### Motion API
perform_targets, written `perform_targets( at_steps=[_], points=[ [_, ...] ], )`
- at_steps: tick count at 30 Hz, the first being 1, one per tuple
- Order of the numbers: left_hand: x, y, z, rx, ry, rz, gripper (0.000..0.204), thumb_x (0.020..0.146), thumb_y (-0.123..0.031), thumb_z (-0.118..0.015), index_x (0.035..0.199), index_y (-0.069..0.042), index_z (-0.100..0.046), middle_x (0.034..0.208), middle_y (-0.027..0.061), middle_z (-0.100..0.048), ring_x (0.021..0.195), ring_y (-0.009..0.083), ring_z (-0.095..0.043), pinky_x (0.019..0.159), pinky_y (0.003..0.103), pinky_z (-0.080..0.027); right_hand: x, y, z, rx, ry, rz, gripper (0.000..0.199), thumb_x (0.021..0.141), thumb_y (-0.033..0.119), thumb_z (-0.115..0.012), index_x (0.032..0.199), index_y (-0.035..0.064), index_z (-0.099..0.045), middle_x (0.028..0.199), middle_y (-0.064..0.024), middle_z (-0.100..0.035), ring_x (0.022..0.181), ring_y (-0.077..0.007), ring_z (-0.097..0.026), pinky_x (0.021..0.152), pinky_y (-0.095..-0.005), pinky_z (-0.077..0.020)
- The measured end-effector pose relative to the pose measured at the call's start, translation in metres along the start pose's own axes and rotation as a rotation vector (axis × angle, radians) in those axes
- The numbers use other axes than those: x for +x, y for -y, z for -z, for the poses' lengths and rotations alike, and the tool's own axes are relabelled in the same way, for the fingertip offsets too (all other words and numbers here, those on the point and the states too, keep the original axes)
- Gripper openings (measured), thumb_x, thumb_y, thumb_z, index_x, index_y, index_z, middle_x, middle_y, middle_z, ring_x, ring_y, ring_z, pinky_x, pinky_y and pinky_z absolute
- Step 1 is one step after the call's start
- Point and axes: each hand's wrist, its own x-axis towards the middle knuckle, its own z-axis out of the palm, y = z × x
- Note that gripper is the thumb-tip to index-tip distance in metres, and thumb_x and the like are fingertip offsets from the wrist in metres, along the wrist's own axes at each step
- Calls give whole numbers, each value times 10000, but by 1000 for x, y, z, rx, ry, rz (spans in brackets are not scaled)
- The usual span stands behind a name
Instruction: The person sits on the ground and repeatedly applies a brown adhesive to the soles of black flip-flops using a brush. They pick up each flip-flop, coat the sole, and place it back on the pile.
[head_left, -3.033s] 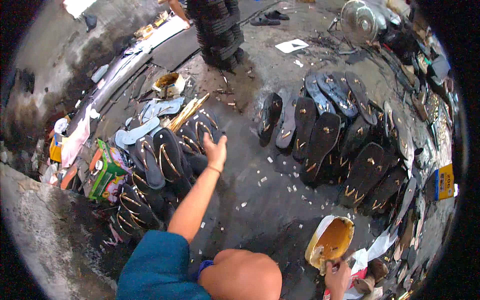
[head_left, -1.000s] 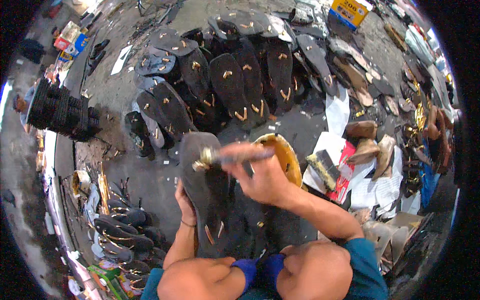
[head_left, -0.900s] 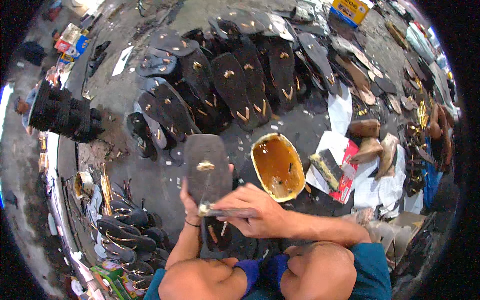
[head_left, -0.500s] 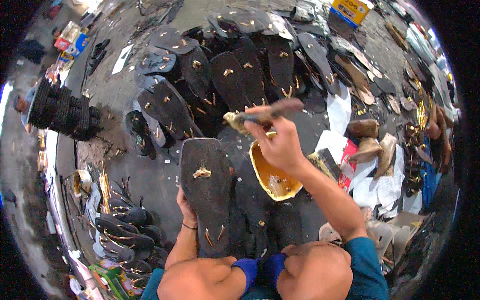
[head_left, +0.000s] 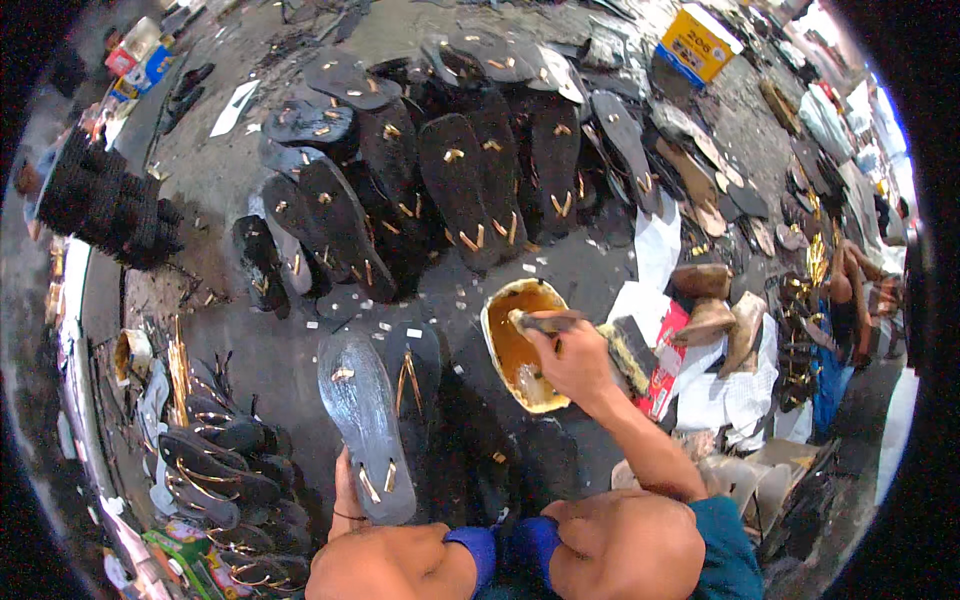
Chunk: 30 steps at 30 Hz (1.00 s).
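Note:
My left hand (head_left: 344,492) grips a dark sandal sole (head_left: 365,420) by its left edge near the front of my knees; its fingers are mostly hidden under it. The sole's face is shiny, with tan strap ends poking through at both ends. Between the fingers of my right hand (head_left: 578,366) is a brush (head_left: 548,322), its tip lowered into a plastic tub (head_left: 491,352) of amber glue (head_left: 513,362). Right beside the held sole, another dark sandal piece (head_left: 414,366) with a tan V-shaped strap lies on the floor.
Rows of dark soles (head_left: 455,180) lie ahead, strap ends up. Finished-looking sandals (head_left: 220,475) pile at the left, below a tall stack of black soles (head_left: 100,205). Brown shoe lasts (head_left: 742,330) and white paper lie right of the tub; a yellow box (head_left: 698,45) stands far off.
My right hand has come down with the brush from above the tub into it. The held sole has tilted and moved slightly left and down, its face now glossy, uncovering the sandal piece beside it.

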Motion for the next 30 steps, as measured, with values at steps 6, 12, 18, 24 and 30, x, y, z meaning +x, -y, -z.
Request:
perform_targets(
  at_steps=[6,12,18,24,30],
  points=[
    [7,-21,0,510,-274,-83,611,1058,-446,-287,1360,38,-506,1199,225,-659,1030,333,-684,906,445,-570,-46,7,78,-480,636,-125,366,865,177,-643,1132,-74,-624,795,-240,-690,758,-431,-677,666,-470,-539],
    [63,-25,-64,695,-339,-369,568,1064,-430,-364,1383,22,-492,1257,203,-632,1047,327,-675,897,444,-569,-2,63,101,418,425,-113,221,895,159,-713,1070,25,-696,979,-64,-714,873,-126,-646,787,-310,-503],
    [132,-4,-103,277,40,-266,429,1018,-392,-409,1126,-43,-634,916,134,-699,798,257,-706,701,393,-599,31,114,8,645,299,435,245,862,92,-754,1098,69,-692,1015,-127,-723,955,-257,-702,842,-369,-548],
    [118,-17,-87,230,271,-173,608,999,-509,-378,1249,5,-584,1164,176,-658,1063,294,-643,929,445,-541,20,105,5,481,253,741,516,752,106,-736,1258,103,-633,1114,-102,-681,1006,-313,-651,895,-420,-509],
    [125,-16,-86,345,-2,-399,501,1000,-429,-388,1188,-4,-574,1111,145,-642,998,278,-611,888,391,-521,32,107,15,366,-20,537,350,834,111,-685,1184,102,-673,1004,-82,-703,890,-277,-655,772,-413,-507]
  ],
)
